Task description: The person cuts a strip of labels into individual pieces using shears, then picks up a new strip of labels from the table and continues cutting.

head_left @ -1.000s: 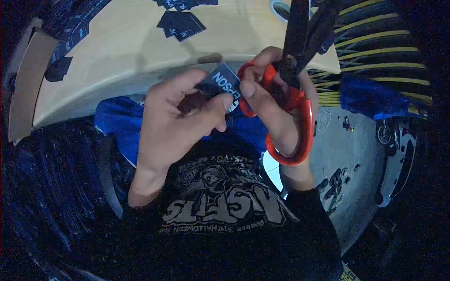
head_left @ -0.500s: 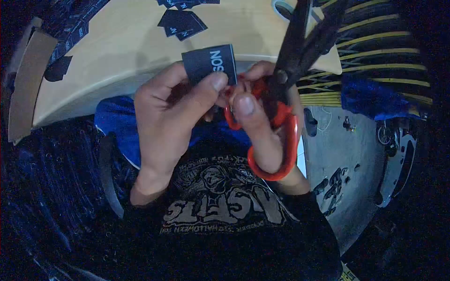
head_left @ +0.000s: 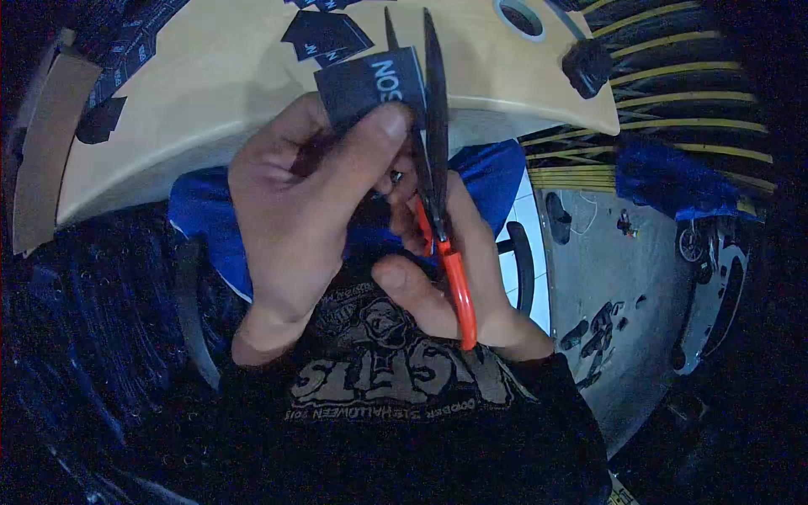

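Note:
My left hand [head_left: 290, 202] is closed on a black label [head_left: 358, 88] with white letters, its thumb pressed on the front and fingers tucked behind. The label stands up over the table's front edge. A pair of scissors [head_left: 454, 286] with red handles and dark blades is in my right hand [head_left: 475, 252], whose thumb lies along the handle side. The blades point away from me and are parted, with the label's right edge between them in this view. More black labels [head_left: 326, 35] lie on the table just beyond my hands.
The pale wooden table [head_left: 202, 93] curves in front of me. On it are a white ring [head_left: 518, 18] and a dark lump [head_left: 587, 69] at the right edge. Brown cardboard [head_left: 52, 151] stands at the left, near more labels [head_left: 126, 59]. A yellow-slatted rack [head_left: 673, 93] is at the right.
The scissors have swung from pointing up and right to upright beside the label, blades parted at its right edge. My right thumb has moved down. My left hand stays nearly in place.

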Available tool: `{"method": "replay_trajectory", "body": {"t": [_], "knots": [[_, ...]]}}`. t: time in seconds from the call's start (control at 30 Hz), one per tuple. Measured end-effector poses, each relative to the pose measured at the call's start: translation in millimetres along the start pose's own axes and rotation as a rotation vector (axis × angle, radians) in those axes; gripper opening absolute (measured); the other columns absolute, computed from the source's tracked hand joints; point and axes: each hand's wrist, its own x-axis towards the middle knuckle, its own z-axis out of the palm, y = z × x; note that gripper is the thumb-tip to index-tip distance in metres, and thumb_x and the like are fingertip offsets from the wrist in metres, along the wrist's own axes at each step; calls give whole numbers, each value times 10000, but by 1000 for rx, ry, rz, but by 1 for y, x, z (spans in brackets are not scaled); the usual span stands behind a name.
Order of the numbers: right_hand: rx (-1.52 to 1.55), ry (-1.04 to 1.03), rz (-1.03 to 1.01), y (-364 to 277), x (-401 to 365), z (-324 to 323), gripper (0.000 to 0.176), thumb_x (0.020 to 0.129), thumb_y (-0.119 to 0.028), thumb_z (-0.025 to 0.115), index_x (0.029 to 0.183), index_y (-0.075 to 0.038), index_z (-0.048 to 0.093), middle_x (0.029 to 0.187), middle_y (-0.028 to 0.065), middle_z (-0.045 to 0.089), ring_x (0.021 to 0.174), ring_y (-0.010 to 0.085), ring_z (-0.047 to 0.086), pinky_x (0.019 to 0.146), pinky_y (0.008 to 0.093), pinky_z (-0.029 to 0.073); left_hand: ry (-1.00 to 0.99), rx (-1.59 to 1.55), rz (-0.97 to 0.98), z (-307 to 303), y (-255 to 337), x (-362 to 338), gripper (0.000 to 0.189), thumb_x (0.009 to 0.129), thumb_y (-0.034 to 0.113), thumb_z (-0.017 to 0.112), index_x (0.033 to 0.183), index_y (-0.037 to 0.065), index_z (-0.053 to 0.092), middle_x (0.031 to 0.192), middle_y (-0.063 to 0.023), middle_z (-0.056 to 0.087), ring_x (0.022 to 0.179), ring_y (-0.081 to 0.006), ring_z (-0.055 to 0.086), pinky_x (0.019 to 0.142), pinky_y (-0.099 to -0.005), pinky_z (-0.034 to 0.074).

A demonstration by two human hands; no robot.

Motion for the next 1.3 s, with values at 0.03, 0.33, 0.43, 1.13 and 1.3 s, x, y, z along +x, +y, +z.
{"method": "replay_trajectory", "body": {"t": [0.03, 0.33, 0.43, 1.13, 1.3], "knots": [[-48, -11, -3, 0, 0, -1, 611, 751, -420, 691, 1120, -24, 408, 915, 14, 450, 715, 81, 400, 582, 209, 322, -3, 38, -7, 0, 0, 0, 85, 816, 87, 649, 813, 4, 630, 693, -16, 620, 586, -44, 531, 551, -176, 420], [-75, 54, -23, 3, 0, 2, 483, 805, -329, 643, 1091, 0, 435, 883, 31, 469, 703, 81, 409, 591, 201, 343, -3, 43, -3, 1, -3, 1, 87, 811, 79, 649, 831, -4, 628, 710, -14, 620, 594, -44, 531, 549, -182, 420], [-106, 83, -41, 6, 1, 2, 459, 815, -328, 635, 1072, 2, 446, 833, 23, 463, 687, 81, 410, 589, 207, 353, -2, 34, -9, 1, -3, 0, 91, 811, 74, 649, 845, -8, 630, 718, -16, 622, 601, -45, 532, 554, -181, 422], [-365, 181, 111, 8, -5, 5, 366, 818, -335, 654, 899, -12, 503, 578, 53, 517, 518, 109, 502, 490, 265, 410, -1, 56, 38, -6, -15, 5, 95, 808, 81, 646, 812, -12, 627, 691, -38, 624, 576, -54, 525, 540, -182, 409], [-210, 58, 197, 10, -5, -6, 440, 789, -415, 637, 935, -27, 487, 675, 3, 439, 613, 90, 409, 572, 227, 379, 0, 146, 15, -12, -16, 9, 93, 811, 84, 646, 813, -8, 637, 696, -44, 629, 575, -54, 523, 537, -183, 407]]}}
